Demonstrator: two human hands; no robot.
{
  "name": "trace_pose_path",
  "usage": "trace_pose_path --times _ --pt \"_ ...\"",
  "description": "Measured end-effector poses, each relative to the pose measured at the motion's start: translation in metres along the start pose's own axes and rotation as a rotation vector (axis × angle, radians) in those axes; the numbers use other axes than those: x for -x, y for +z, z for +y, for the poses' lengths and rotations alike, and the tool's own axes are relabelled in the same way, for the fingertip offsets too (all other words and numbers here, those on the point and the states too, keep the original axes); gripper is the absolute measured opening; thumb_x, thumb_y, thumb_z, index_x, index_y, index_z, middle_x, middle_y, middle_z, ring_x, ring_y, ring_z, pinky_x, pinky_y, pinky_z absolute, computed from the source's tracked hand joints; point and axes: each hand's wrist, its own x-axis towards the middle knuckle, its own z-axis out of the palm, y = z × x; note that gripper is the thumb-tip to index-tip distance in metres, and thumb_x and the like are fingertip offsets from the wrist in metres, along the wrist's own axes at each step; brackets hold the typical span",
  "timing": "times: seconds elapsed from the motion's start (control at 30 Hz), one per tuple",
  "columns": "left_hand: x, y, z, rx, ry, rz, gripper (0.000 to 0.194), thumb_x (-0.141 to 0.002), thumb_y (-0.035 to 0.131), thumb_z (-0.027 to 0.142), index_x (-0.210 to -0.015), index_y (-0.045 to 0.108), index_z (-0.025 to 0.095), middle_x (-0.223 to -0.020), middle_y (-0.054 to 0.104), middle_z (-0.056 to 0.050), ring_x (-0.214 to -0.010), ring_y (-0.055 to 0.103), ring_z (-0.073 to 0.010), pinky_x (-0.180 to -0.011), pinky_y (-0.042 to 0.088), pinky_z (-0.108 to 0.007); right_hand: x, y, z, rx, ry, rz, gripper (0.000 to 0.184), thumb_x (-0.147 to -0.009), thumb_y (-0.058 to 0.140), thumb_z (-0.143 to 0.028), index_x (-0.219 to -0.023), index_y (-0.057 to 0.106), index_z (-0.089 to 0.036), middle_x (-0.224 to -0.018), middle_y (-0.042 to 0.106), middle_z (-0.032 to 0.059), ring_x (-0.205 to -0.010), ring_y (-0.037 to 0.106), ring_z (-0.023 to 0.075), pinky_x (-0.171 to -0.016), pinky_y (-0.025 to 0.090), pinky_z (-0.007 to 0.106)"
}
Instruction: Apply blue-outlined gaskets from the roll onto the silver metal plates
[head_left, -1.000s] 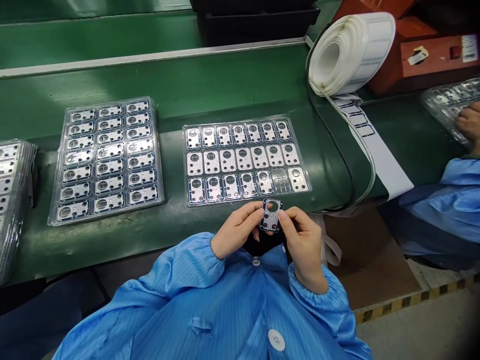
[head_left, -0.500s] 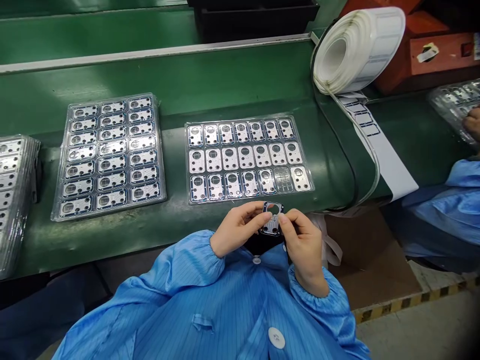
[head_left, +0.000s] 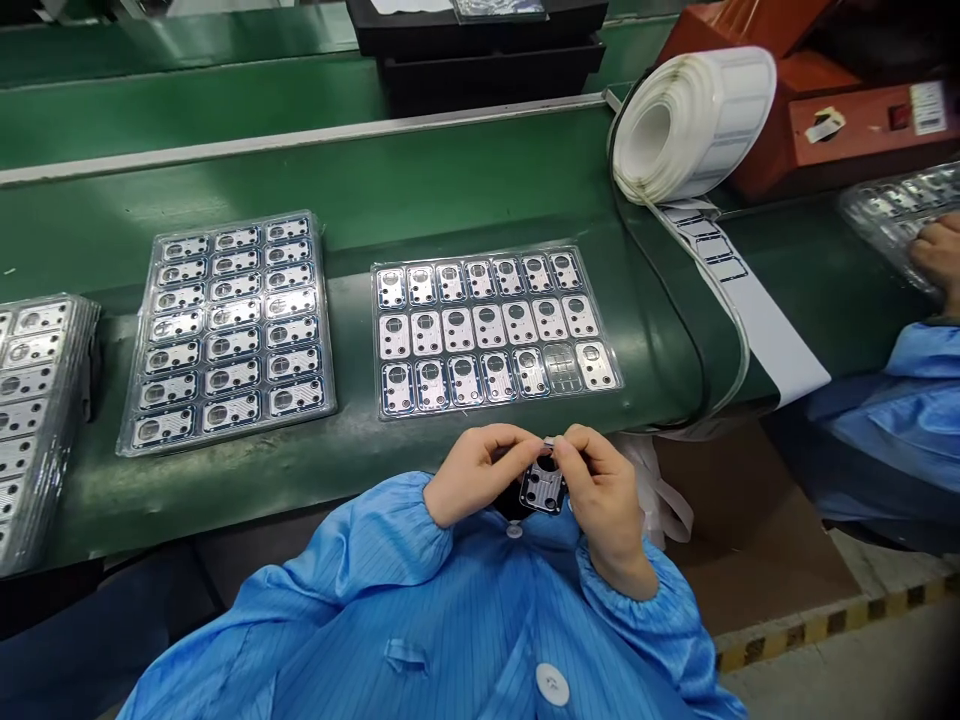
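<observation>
Between my two hands, in front of my chest, is a small metal plate [head_left: 543, 487] with a dark edge, a large round hole and smaller holes. My left hand [head_left: 484, 470] pinches its upper edge between thumb and fingers. My right hand [head_left: 602, 495] grips the same plate at its upper right; the fingertips partly hide that edge. Just beyond my hands lies a clear plastic tray [head_left: 609, 362] with rows of similar plates. One pocket [head_left: 562, 369] in its nearest row holds no plate.
To the left lie a filled tray stack [head_left: 232, 335] and another stack [head_left: 41, 430]. A label roll [head_left: 694, 125] with its white strip [head_left: 780, 330] and a black cable [head_left: 675, 310] are at right, near an orange machine [head_left: 855, 130]. A co-worker's hand [head_left: 937, 255] touches a tray at far right.
The plate is now lower and tilted differently, and both hands' fingertips have shifted to its top edge. My view has moved slightly, so the bench appears lower in the picture.
</observation>
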Motion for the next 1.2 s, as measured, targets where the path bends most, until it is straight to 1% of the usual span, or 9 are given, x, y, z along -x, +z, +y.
trace_pose_path --times 0.23,0.43,0.57,0.7,0.83,0.93,1.03,1.13,1.2 --pt "-0.013 -0.013 0.027 -0.291 0.059 -0.079 0.021 -0.091 0.055 0.031 -0.083 0.067 0.015 -0.077 0.069 -0.003 -0.070 0.060 -0.0130 -0.065 0.045 -0.023 0.001 -0.002 0.007 -0.036 -0.027 -0.074 0.033 -0.095 0.052 -0.044 -0.075 0.062 -0.020 -0.060 0.051 -0.0033 -0.054 0.046 0.0105 -0.051 0.038 0.024" --pt "-0.069 -0.020 0.059 -0.513 0.202 0.002 0.014 -0.089 0.055 0.026 -0.085 0.065 0.017 -0.075 0.067 -0.001 -0.070 0.060 -0.0141 -0.068 0.046 -0.026 0.003 -0.027 0.030 -0.109 -0.052 0.159 0.032 -0.098 0.047 -0.044 -0.091 0.067 -0.020 -0.059 0.051 -0.0034 -0.054 0.048 0.0109 -0.051 0.039 0.023" --pt "-0.113 -0.015 0.049 -0.683 0.194 0.115 0.015 -0.089 0.053 0.023 -0.088 0.066 0.017 -0.076 0.068 -0.003 -0.072 0.061 -0.0175 -0.072 0.048 -0.030 0.009 -0.052 0.051 -0.113 -0.016 0.362 0.032 -0.098 0.049 -0.044 -0.088 0.067 -0.020 -0.061 0.049 -0.0033 -0.056 0.047 0.0112 -0.053 0.039 0.024" --pt "-0.130 -0.009 0.031 -0.906 0.263 0.161 0.017 -0.091 0.055 0.023 -0.093 0.070 0.015 -0.090 0.069 -0.010 -0.088 0.062 -0.0246 -0.087 0.048 -0.040 0.019 -0.078 0.071 -0.082 0.062 0.474 0.035 -0.095 0.052 -0.049 -0.086 0.066 -0.018 -0.062 0.049 -0.0028 -0.058 0.046 0.0119 -0.054 0.038 0.025" --pt "-0.116 -0.005 0.030 -1.137 0.459 0.246 0.026 -0.091 0.059 0.028 -0.111 0.068 0.012 -0.113 0.065 -0.017 -0.107 0.055 -0.0321 -0.096 0.046 -0.049 0.019 -0.101 0.101 -0.073 0.168 0.585 0.043 -0.092 0.053 -0.058 -0.086 0.065 -0.017 -0.063 0.048 -0.0032 -0.058 0.045 0.0110 -0.054 0.037 0.025" --pt "-0.087 0.005 0.039 -1.079 0.609 0.241 0.028 -0.094 0.056 0.028 -0.116 0.065 0.014 -0.115 0.065 -0.015 -0.105 0.055 -0.0289 -0.093 0.048 -0.046 0.006 -0.120 0.140 -0.047 0.236 0.689 0.047 -0.092 0.050 -0.062 -0.085 0.064 -0.017 -0.061 0.046 -0.0045 -0.056 0.044 0.0098 -0.053 0.037 0.023" --pt "-0.054 0.019 0.039 -0.873 0.641 0.060 0.020 -0.096 0.054 0.026 -0.111 0.065 0.017 -0.106 0.068 -0.009 -0.101 0.060 -0.0211 -0.089 0.050 -0.035 -0.020 -0.146 0.190 -0.002 0.346 0.783 0.044 -0.097 0.046 -0.055 -0.090 0.063 -0.015 -0.069 0.054 -0.0022 -0.057 0.049 0.0096 -0.053 0.043 0.024" --pt "-0.034 0.034 0.021 -0.702 0.474 -0.236 0.019 -0.097 0.052 0.027 -0.107 0.066 0.020 -0.096 0.072 -0.004 -0.086 0.066 -0.0154 -0.079 0.052 -0.026 -0.050 -0.177 0.232 0.057 0.431 0.818 0.033 -0.095 0.059 -0.041 -0.115 0.060 -0.015 -0.107 0.065 0.0056 -0.087 0.064 0.0154 -0.076 0.056 0.034" --pt "-0.031 0.043 0.001 -0.668 0.329 -0.335 0.020 -0.097 0.052 0.027 -0.105 0.069 0.020 -0.094 0.073 -0.004 -0.083 0.067 -0.0160 -0.077 0.053 -0.027 -0.069 -0.197 0.249 0.097 0.443 0.787 0.037 -0.094 0.060 -0.039 -0.124 0.058 -0.017 -0.122 0.062 0.0085 -0.102 0.064 0.0200 -0.086 0.056 0.041"
